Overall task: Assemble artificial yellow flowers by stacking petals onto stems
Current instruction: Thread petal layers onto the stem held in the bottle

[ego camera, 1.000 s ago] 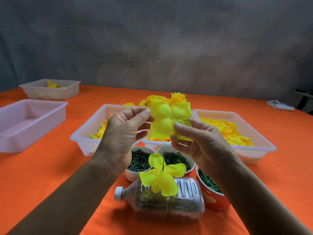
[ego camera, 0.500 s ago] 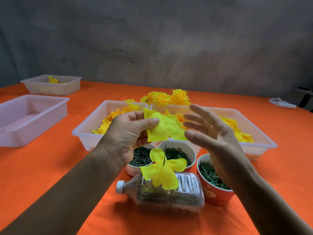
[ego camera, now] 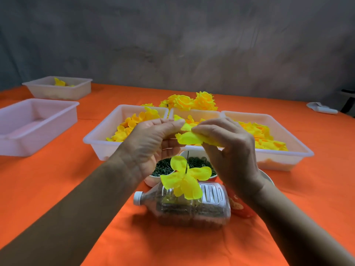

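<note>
Petal layer of thin yellow fabric (ego camera: 189, 138) is pinched between left hand (ego camera: 153, 144) and right hand (ego camera: 228, 148), held flat directly above the thin upright green wire stem (ego camera: 187, 162) — both hands about equally near. Stem's long axis stands vertical; yellow petals (ego camera: 184, 179) already sit lower on it, rooted in the clear plastic bottle lying on its side (ego camera: 192, 206). Beyond the stem: white trays of loose yellow petals (ego camera: 272, 120).

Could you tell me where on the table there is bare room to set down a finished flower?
Bare orange cloth lies between the empty tray at left and the lying bottle. More shows right of the red cup, below the right petal tray. It is crowded around the bowls and under both hands, left hand and right hand.
</note>
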`<state>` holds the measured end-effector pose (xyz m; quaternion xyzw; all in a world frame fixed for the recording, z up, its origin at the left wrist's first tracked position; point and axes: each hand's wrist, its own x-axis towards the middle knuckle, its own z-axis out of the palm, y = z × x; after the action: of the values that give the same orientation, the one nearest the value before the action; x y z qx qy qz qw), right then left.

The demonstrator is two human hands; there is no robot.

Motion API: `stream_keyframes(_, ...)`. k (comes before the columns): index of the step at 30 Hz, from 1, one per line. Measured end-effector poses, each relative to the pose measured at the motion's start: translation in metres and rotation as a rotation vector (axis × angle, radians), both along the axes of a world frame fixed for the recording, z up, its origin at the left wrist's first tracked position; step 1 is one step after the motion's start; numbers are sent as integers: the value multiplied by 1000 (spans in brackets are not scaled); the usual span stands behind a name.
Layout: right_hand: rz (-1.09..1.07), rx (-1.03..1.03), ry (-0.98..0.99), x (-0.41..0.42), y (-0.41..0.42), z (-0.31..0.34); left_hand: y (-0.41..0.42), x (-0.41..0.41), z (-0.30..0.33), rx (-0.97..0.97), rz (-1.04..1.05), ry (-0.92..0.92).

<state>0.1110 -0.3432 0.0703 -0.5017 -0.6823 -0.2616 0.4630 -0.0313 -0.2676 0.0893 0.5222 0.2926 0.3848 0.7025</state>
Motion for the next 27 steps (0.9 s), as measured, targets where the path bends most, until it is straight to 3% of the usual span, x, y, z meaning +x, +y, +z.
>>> stream_keyframes(3,29,-61,202,0,4,-1,4,-7,-13,86,175,-5)
stream_keyframes(5,75,-142,372,0,7,-5,0,-11,-27,265,310,47)
stream_keyframes(8,215,-305,599,2,10,-9,-12,-10,-45,464,295,138)
stream_keyframes(17,481,-614,967,7,5,-15,-19,9,-57,466,262,230)
stream_keyframes(27,494,-764,1185,9,1,-16,-21,10,-64,481,327,196)
